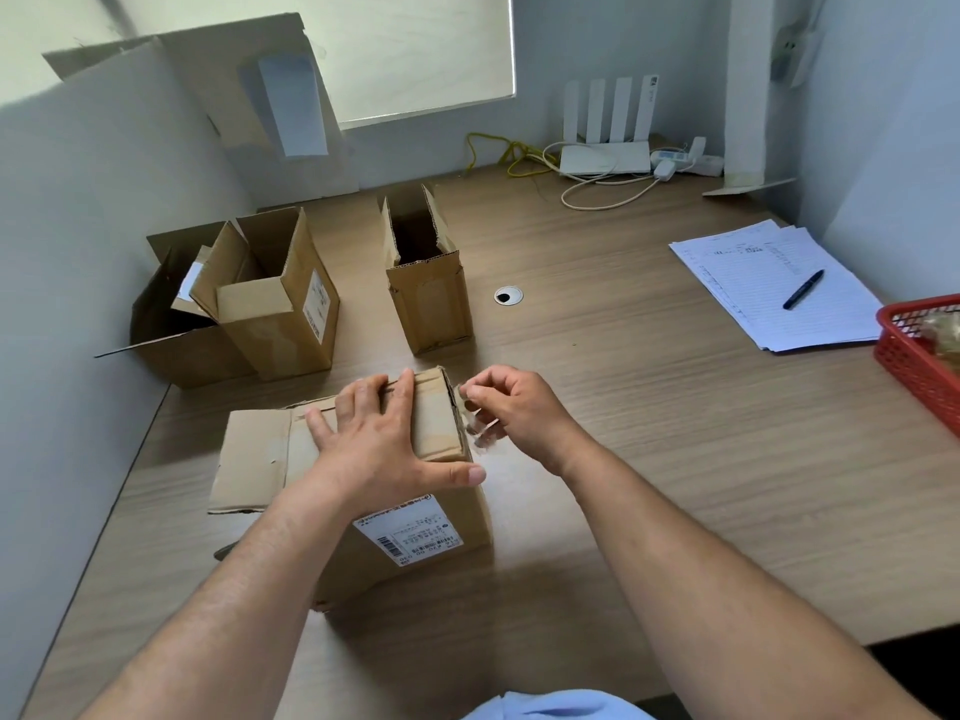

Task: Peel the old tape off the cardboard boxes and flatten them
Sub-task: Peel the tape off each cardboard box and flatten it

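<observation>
The cardboard box (410, 532) sits on the desk (623, 407) right in front of the person, left hand (379, 439) pressed flat on its top, fingers straight. The right hand (514, 407) pinches a strip of clear tape (480, 433) at the box's right edge. Three open boxes (280, 314) stand behind; papers (769, 304) and a red basket (914, 356) lie to the right.

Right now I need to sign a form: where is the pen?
Head view: the pen lies on the stack of papers at the right side of the desk, near the red basket.
</observation>
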A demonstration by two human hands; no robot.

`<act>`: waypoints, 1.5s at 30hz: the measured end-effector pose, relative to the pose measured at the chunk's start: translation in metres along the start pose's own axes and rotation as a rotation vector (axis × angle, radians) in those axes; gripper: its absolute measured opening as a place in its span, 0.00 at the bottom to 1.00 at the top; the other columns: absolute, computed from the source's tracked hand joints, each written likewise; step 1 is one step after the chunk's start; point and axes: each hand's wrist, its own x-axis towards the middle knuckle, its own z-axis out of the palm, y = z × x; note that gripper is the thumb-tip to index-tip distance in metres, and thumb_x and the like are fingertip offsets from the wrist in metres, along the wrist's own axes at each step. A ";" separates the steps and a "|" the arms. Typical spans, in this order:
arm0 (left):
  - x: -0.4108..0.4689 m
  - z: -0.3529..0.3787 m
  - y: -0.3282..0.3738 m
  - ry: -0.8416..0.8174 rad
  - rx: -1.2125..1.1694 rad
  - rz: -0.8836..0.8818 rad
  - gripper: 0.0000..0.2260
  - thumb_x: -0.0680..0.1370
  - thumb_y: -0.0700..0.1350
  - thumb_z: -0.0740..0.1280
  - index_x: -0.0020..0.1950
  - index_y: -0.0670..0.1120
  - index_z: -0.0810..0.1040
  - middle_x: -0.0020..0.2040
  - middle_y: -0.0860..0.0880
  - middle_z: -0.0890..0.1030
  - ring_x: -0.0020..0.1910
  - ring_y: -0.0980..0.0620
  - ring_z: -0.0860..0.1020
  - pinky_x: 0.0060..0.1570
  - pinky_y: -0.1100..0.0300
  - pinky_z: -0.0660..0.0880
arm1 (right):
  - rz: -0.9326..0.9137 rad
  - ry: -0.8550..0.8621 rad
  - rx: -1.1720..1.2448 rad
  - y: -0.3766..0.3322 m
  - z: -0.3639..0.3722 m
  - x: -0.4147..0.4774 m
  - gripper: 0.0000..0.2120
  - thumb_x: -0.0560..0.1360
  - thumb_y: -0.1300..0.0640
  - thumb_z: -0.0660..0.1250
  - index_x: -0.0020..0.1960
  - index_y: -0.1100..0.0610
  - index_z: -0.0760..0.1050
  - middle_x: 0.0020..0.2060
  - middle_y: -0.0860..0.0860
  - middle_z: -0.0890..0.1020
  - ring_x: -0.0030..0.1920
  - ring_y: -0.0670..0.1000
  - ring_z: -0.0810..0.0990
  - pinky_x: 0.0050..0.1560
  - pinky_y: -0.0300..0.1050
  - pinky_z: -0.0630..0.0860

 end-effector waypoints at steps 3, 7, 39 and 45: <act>0.001 -0.005 -0.005 -0.039 -0.042 0.033 0.62 0.50 0.83 0.53 0.77 0.56 0.38 0.75 0.53 0.46 0.74 0.48 0.42 0.72 0.39 0.40 | 0.004 0.046 -0.048 0.000 0.002 0.002 0.07 0.78 0.62 0.62 0.41 0.58 0.74 0.38 0.52 0.79 0.37 0.46 0.79 0.33 0.41 0.77; -0.002 -0.003 -0.002 0.027 -0.092 0.012 0.59 0.56 0.79 0.63 0.78 0.55 0.43 0.74 0.52 0.51 0.73 0.49 0.45 0.71 0.41 0.41 | 0.008 0.039 -0.013 0.000 0.002 0.000 0.07 0.78 0.61 0.62 0.42 0.59 0.75 0.37 0.50 0.81 0.39 0.45 0.80 0.32 0.37 0.76; -0.040 0.073 -0.018 0.431 -0.838 0.037 0.52 0.53 0.67 0.71 0.72 0.68 0.47 0.56 0.61 0.57 0.55 0.57 0.70 0.52 0.66 0.68 | -0.545 -0.140 -0.786 -0.021 0.055 -0.023 0.02 0.72 0.62 0.69 0.44 0.61 0.79 0.44 0.55 0.83 0.48 0.56 0.78 0.51 0.54 0.74; -0.042 0.079 -0.025 0.446 -0.892 0.064 0.51 0.54 0.64 0.72 0.71 0.71 0.48 0.62 0.56 0.59 0.58 0.61 0.67 0.59 0.62 0.70 | -0.206 -0.137 -0.357 -0.029 0.048 -0.013 0.13 0.69 0.69 0.67 0.35 0.52 0.75 0.40 0.58 0.82 0.41 0.57 0.78 0.45 0.52 0.76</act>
